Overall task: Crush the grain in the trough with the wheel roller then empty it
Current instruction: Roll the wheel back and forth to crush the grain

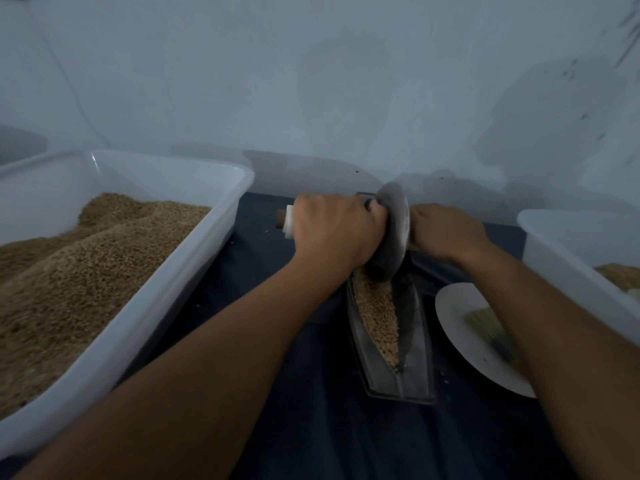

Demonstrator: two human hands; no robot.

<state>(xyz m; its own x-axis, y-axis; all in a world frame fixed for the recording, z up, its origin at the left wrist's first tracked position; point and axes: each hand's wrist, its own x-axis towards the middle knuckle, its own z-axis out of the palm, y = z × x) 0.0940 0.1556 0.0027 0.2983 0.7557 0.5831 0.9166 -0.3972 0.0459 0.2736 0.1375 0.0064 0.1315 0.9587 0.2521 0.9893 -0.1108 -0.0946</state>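
A narrow boat-shaped metal trough (pixel 415 344) lies on the dark cloth, pointing away from me. Tan grain (pixel 377 317) fills its groove. The grey wheel roller (pixel 393 230) stands upright in the far half of the trough. My left hand (pixel 334 226) grips the axle handle on the wheel's left side; the handle's white-wrapped end (pixel 288 223) sticks out past my knuckles. My right hand (pixel 445 230) grips the handle on the wheel's right side, which my fingers hide.
A large white tub (pixel 166 306) heaped with grain stands at the left. Another white tub (pixel 568 258) with some grain is at the right. A white plate (pixel 457 323) carrying a small brush (pixel 488 327) sits right of the trough, partly under my right forearm. A wall rises close behind.
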